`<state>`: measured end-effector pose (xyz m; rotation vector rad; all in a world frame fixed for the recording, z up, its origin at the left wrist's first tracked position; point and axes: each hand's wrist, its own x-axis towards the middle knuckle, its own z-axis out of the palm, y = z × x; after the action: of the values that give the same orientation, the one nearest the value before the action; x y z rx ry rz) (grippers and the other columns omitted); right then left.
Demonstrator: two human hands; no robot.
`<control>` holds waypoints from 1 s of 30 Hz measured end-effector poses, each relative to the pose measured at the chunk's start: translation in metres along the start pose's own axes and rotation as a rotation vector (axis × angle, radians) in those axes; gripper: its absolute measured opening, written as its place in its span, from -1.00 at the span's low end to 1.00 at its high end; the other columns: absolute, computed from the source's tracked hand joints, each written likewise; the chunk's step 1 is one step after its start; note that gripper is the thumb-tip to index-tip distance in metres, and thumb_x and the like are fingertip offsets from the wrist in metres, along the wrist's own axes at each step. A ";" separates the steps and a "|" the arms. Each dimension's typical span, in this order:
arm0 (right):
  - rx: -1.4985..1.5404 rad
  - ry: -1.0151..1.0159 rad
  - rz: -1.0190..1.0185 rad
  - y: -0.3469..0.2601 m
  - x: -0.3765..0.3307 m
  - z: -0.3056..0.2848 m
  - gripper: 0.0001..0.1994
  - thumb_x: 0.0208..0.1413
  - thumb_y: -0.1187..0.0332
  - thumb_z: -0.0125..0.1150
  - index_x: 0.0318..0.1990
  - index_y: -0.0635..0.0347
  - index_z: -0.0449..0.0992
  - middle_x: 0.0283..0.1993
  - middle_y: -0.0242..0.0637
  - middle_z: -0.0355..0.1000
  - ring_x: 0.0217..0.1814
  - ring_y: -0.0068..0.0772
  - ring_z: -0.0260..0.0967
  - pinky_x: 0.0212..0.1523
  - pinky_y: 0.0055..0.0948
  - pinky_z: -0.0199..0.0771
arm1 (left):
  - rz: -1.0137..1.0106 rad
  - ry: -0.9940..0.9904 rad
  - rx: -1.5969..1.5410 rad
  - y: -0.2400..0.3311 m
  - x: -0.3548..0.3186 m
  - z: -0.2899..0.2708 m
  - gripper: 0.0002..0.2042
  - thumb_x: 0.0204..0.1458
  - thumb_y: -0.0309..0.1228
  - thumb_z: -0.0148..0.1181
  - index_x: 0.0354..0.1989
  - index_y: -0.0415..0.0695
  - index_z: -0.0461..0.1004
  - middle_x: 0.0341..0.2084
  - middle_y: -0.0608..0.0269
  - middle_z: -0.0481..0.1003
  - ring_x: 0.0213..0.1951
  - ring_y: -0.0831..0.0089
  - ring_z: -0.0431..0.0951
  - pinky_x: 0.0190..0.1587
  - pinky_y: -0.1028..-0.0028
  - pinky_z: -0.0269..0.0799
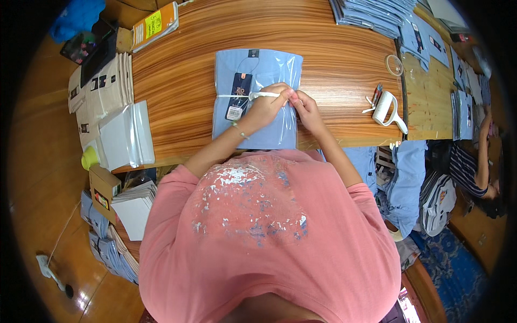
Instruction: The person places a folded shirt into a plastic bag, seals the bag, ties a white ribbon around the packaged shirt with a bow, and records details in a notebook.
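A folded light blue garment in a clear plastic bag (pixel 269 132) lies in front of me on the table. A dark hang tag (pixel 239 91) with a white label shows through the plastic, on a thin looped cord. Across the bag runs a narrow white strip (pixel 264 95), loose and curled near the middle. My left hand (pixel 269 105) is closed on that strip over the bag. At the bag's right edge my right hand (pixel 307 107) is pinched, its fingertips meeting the left ones; whatever lies between them is too small to make out.
On the wood-grain table (pixel 177 70), a white lint roller (pixel 385 107) and pens (pixel 375 97) lie right, near a tape ring (pixel 394 65). Stacked blue garments (pixel 371 13) stand far right; beige garments (pixel 105 102) and clear bags (pixel 126 137) left. Another person (pixel 479 161) is far right.
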<state>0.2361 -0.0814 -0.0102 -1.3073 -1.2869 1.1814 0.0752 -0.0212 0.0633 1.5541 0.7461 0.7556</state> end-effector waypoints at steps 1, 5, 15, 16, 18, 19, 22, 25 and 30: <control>0.011 0.026 -0.016 -0.006 0.001 0.003 -0.79 0.17 0.32 0.04 -0.45 0.21 0.31 -0.51 -0.27 0.27 -0.50 -0.38 0.20 -0.42 -0.48 0.24 | -0.101 0.117 -0.173 -0.002 -0.002 0.009 -0.69 0.22 -0.28 -0.11 -0.49 -0.24 0.37 -0.58 0.25 0.36 -0.46 0.40 0.34 -0.30 0.43 0.28; -0.737 0.056 -0.446 -0.031 0.001 -0.010 -0.77 0.12 0.30 0.06 -0.51 0.17 0.24 -0.49 -0.19 0.32 -0.57 -0.05 0.29 -0.55 -0.21 0.27 | -0.315 0.359 -0.594 0.000 -0.002 -0.014 -0.65 0.25 -0.24 -0.15 -0.58 -0.12 0.24 -0.64 0.36 0.26 -0.57 0.58 0.18 -0.36 0.53 0.21; -0.608 -0.089 0.107 -0.023 0.000 -0.010 -0.74 0.21 0.18 -0.06 -0.39 0.19 0.31 -0.40 -0.10 0.38 -0.35 0.02 0.33 -0.31 -0.16 0.30 | -0.267 0.288 -0.650 -0.002 0.000 -0.025 -0.67 0.24 -0.25 -0.12 -0.56 -0.13 0.25 -0.57 0.28 0.28 -0.52 0.53 0.23 -0.31 0.51 0.24; -0.572 -0.090 0.143 -0.022 0.004 -0.010 -0.74 0.21 0.18 -0.06 -0.39 0.19 0.31 -0.40 -0.09 0.38 -0.36 0.01 0.33 -0.31 -0.17 0.30 | -0.279 0.223 -0.556 0.002 0.004 -0.022 -0.69 0.24 -0.25 -0.11 -0.52 -0.16 0.29 -0.54 0.27 0.30 -0.48 0.51 0.26 -0.26 0.50 0.26; -0.491 -0.135 0.256 -0.011 0.005 -0.013 -0.73 0.20 0.17 -0.04 -0.39 0.20 0.32 -0.43 -0.08 0.38 -0.38 -0.03 0.33 -0.31 -0.20 0.29 | -0.301 0.094 -0.370 0.012 0.013 -0.019 -0.70 0.22 -0.25 -0.09 -0.43 -0.22 0.38 -0.50 0.24 0.34 -0.39 0.48 0.34 -0.17 0.47 0.29; -0.448 -0.156 0.314 -0.009 0.006 -0.014 -0.73 0.20 0.17 -0.04 -0.38 0.20 0.33 -0.45 -0.08 0.37 -0.39 -0.05 0.32 -0.31 -0.21 0.29 | -0.066 -0.082 0.033 0.015 0.020 -0.027 -0.77 0.11 -0.27 0.09 -0.33 -0.22 0.45 -0.40 0.23 0.38 -0.22 0.38 0.37 -0.03 0.40 0.27; -0.455 -0.194 0.310 -0.009 0.009 -0.017 -0.72 0.19 0.15 -0.01 -0.38 0.20 0.35 -0.49 -0.08 0.36 -0.41 -0.10 0.31 -0.32 -0.24 0.29 | 0.211 0.039 0.874 0.034 0.010 -0.033 -0.77 -0.06 -0.29 0.23 -0.34 -0.19 0.47 -0.33 0.23 0.39 -0.17 0.31 0.35 -0.04 0.33 0.26; -0.448 -0.219 0.302 -0.010 0.011 -0.017 -0.72 0.19 0.15 -0.01 -0.38 0.20 0.37 -0.49 -0.08 0.36 -0.42 -0.09 0.31 -0.33 -0.23 0.29 | 0.101 -0.237 1.022 0.021 0.001 -0.023 -0.73 -0.20 -0.29 0.30 -0.33 -0.16 0.50 -0.32 0.24 0.41 -0.18 0.27 0.35 -0.10 0.31 0.26; -0.447 -0.209 0.297 -0.013 0.012 -0.013 -0.73 0.18 0.14 -0.01 -0.31 0.17 0.42 -0.42 -0.05 0.42 -0.35 -0.05 0.36 -0.29 -0.21 0.32 | 0.222 -0.239 1.105 0.005 0.006 -0.007 -0.86 -0.09 -0.38 0.19 -0.37 -0.15 0.49 -0.40 0.27 0.43 -0.22 0.29 0.37 -0.15 0.36 0.27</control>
<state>0.2479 -0.0694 0.0042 -1.7841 -1.6126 1.3061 0.0736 -0.0128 0.0692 2.6973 0.8680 0.2627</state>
